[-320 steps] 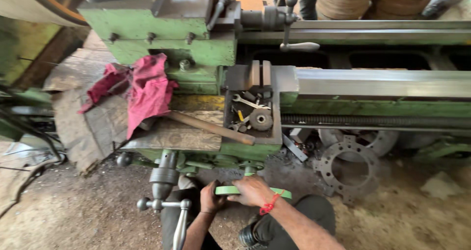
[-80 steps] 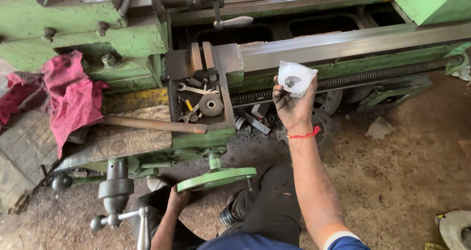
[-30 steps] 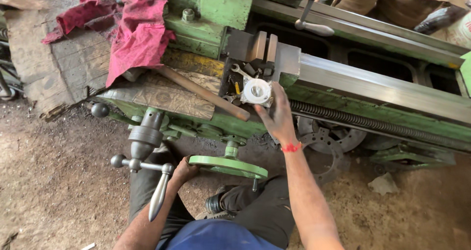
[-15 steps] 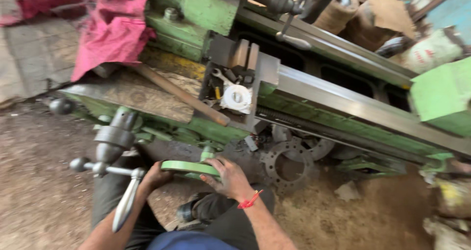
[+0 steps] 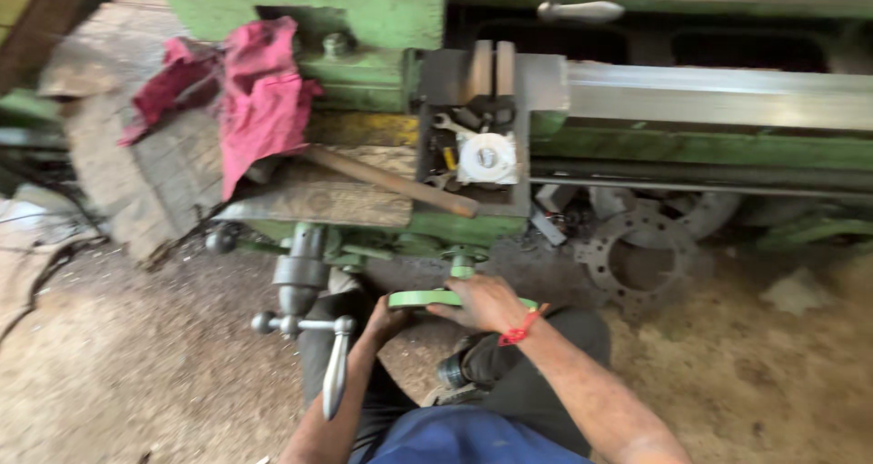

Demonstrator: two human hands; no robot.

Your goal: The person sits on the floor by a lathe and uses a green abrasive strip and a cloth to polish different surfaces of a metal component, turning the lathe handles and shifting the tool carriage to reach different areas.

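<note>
Head view, near to far: both hands close on the green handwheel [image 5: 427, 297] at the lathe's front, left hand [image 5: 386, 318] curled under its near rim, right hand [image 5: 486, 302] pressed over its top, while the white round part [image 5: 486, 157] lies well beyond in the tool tray [image 5: 427, 155], left of which a red rag [image 5: 259, 100] drapes.

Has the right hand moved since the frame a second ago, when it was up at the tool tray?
Yes. The right hand has come down from the tool tray onto the green handwheel.
</note>
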